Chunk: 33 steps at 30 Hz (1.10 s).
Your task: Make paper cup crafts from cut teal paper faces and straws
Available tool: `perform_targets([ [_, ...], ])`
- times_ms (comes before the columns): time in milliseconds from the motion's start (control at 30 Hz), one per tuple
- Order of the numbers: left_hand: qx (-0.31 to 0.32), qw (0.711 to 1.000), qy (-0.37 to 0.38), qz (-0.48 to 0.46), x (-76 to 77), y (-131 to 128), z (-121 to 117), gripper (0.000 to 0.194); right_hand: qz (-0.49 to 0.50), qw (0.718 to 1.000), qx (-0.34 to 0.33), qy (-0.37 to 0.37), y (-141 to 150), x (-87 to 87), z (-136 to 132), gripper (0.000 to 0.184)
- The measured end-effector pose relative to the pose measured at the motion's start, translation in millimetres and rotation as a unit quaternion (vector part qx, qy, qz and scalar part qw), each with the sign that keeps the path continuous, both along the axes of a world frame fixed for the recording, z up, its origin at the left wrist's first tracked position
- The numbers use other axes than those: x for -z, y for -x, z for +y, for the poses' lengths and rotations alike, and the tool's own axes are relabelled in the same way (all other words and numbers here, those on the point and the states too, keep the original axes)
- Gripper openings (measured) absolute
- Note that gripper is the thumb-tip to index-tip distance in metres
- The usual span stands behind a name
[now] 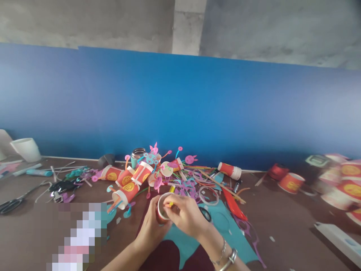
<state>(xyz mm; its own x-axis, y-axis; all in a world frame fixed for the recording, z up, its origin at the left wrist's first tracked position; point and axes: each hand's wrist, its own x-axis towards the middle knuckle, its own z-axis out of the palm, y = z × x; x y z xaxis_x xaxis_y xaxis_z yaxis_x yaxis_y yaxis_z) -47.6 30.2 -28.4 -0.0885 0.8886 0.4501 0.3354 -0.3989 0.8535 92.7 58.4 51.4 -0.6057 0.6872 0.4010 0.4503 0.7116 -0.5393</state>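
A red paper cup with a white rim (160,218) stands upright in my left hand (149,224), its mouth facing up toward me. The fingers wrap around its side. Over the mouth, my right hand (186,214) is closed in a pinch on a small yellow-orange strip (170,204); its lower end is hidden by the fingers and the cup. Beneath both hands lies a turquoise paper sheet (225,233) with cut edges. A black ring-shaped handle (208,215) shows just right of my right hand.
Several decorated red cups (129,192) with pink and blue paper shapes are heaped ahead. Purple paper scraps (187,188) and thin strips spread beside them. Stacked cups (229,170) lie to the right, black-handled scissors (12,205) far left. A blue partition (180,105) closes the back.
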Motion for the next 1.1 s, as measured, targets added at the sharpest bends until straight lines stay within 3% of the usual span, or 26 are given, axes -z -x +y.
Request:
perform_targets([
  [167, 0.026, 0.999, -0.03, 0.004, -1.1, -1.0, -2.0, 0.064, 0.015, 0.998, 0.027, -0.061, 0.0, -8.1, -0.7, 0.011],
  [333, 0.052, 0.999, -0.013, 0.007, -1.8, -2.6, -6.6, 0.065, -0.006, 0.998, 0.055, -0.031, 0.7, -2.8, 1.5, 0.014],
  [500, 0.074, 0.997, 0.006, -0.029, 0.2, -2.5, -8.1, 0.066, 0.052, 0.996, 0.077, 0.013, 2.6, -6.8, -4.7, 0.018],
  [633, 0.073, 0.996, 0.015, -0.042, 2.1, -2.3, -8.0, 0.067, 0.05, 0.997, 0.057, 0.012, 2.7, -10.9, -7.9, 0.011],
  [733, 0.086, 0.994, 0.016, -0.058, 1.2, -2.6, -8.3, 0.067, 0.034, 0.998, 0.052, 0.016, 2.5, -12.5, -8.2, 0.021],
  [867, 0.119, 0.989, 0.023, -0.087, -1.3, -3.4, -8.8, 0.067, 0.049, 0.994, 0.081, 0.059, 2.8, -12.4, -7.4, 0.008],
  [1100, 0.132, 0.985, 0.043, -0.105, -3.5, -6.2, -9.6, 0.06, -0.013, 0.996, 0.089, 0.006, 3.3, -8.6, -7.2, 0.021],
])
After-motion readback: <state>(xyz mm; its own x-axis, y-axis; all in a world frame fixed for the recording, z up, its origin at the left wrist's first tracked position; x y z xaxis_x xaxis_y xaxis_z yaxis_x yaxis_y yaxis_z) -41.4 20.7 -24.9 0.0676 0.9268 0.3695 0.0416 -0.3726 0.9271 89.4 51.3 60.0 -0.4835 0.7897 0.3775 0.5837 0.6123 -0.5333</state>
